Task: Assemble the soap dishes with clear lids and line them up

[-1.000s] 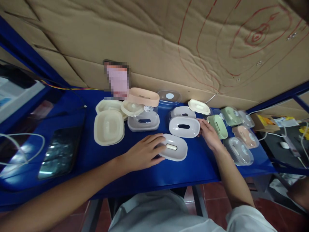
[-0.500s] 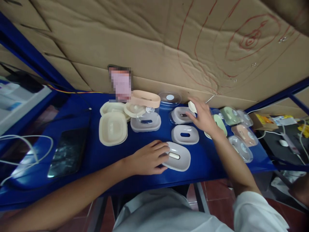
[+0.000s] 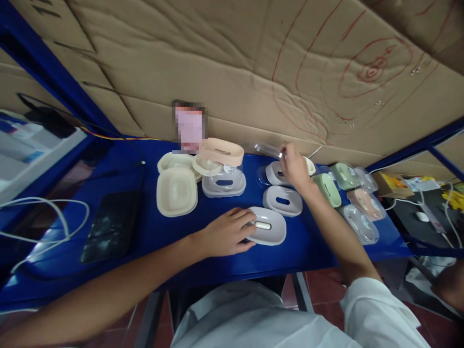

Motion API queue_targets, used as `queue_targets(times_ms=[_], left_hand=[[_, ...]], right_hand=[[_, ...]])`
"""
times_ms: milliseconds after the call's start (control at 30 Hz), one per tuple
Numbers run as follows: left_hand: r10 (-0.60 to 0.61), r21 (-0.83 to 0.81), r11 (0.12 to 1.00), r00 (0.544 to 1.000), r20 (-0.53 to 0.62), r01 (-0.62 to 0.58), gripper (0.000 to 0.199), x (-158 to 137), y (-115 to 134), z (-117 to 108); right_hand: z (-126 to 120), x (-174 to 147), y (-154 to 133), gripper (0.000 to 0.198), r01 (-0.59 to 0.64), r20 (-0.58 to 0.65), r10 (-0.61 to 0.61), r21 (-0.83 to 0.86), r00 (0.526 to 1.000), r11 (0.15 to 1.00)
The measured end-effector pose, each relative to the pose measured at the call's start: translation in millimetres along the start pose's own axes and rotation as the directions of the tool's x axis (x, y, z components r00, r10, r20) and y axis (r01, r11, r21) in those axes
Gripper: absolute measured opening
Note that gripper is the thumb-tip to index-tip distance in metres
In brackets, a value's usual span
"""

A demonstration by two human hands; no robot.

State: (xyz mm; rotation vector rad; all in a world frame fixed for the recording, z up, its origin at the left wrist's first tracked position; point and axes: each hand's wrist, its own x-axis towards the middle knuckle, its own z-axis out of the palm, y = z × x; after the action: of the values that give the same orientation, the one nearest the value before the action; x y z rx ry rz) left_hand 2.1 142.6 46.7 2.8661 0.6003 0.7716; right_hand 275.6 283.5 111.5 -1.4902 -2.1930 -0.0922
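Two hands: left hand [image 3: 226, 233] flat on grey lid [image 3: 267, 225], right hand [image 3: 294, 166] pinching clear lid [image 3: 267, 149], no legible labels.

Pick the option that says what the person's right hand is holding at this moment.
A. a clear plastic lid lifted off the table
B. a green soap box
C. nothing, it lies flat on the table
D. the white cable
A: the right hand is raised near the cardboard wall and pinches a clear plastic lid by its edge, above the blue table, while the left hand rests against a grey lid.
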Motion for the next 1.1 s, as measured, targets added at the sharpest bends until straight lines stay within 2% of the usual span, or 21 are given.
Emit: queue_targets(times_ms=[67,133,233,300,400,500,633,800,900,1100], left_hand=[[-0.001,0.01,1.0,1.0,-0.024,0.001,0.035,-0.5,-1.3,-1.7],[0.004,0.021,1.0,0.998,-0.064,-0.002,0.042,-1.5,-3.1,-3.2],[0.006,-0.001,1.0,0.989,-0.147,-0.006,0.045,-3.4,-6.4,-2.6],[0.001,-0.026,1.0,0.982,-0.187,-0.006,0.054,-4.2,-8.5,-0.6],[-0.031,-0.062,0.998,0.989,-0.144,0.022,0.067,-3.3,-10.8,1.4],[-0.067,-0.143,0.988,0.998,-0.017,0.064,0.073,-0.7,-11.7,0.6],[-0.092,-0.227,0.968,0.991,0.092,0.111,0.071,0.5,-12.0,-1.1],[-0.137,-0.27,0.952,0.989,0.051,0.146,0.082,-3.7,-12.2,-0.7],[-0.176,-0.298,0.937,0.983,0.048,0.182,0.092,-5.4,-12.5,0.3],[-0.216,-0.365,0.898,0.969,0.12,0.245,0.092,-2.8,-13.0,-1.2]], right_hand=[[-16.1,-30.7,-0.4,0.046,0.068,-0.051,-0.067,0.013,0.996,0.998],[-29.4,-63.5,-1.7,0.054,0.208,-0.032,-0.206,0.076,0.978,0.975],[-39.5,-103.1,-8.8,0.059,0.42,0.03,-0.434,0.204,0.9,0.884],[-41.2,-118.5,-17.4,0.056,0.499,0.06,-0.528,0.252,0.847,0.829],[-42.9,-128.8,-31.3,0.049,0.508,0.212,-0.576,0.299,0.79,0.807],[-46.1,-133.3,-40.0,0.062,0.406,0.414,-0.53,0.355,0.74,0.842],[-46.7,-139.7,-44.7,0.073,0.316,0.456,-0.441,0.325,0.773,0.891],[-40.6,-150.5,-59.5,0.112,0.359,0.481,-0.427,0.231,0.766,0.904],[-35.9,-157.4,-69.4,0.113,0.37,0.442,-0.388,0.13,0.809,0.92],[-30.2,-169.8,-81.2,0.104,0.372,0.359,-0.341,-0.018,0.869,0.928]])
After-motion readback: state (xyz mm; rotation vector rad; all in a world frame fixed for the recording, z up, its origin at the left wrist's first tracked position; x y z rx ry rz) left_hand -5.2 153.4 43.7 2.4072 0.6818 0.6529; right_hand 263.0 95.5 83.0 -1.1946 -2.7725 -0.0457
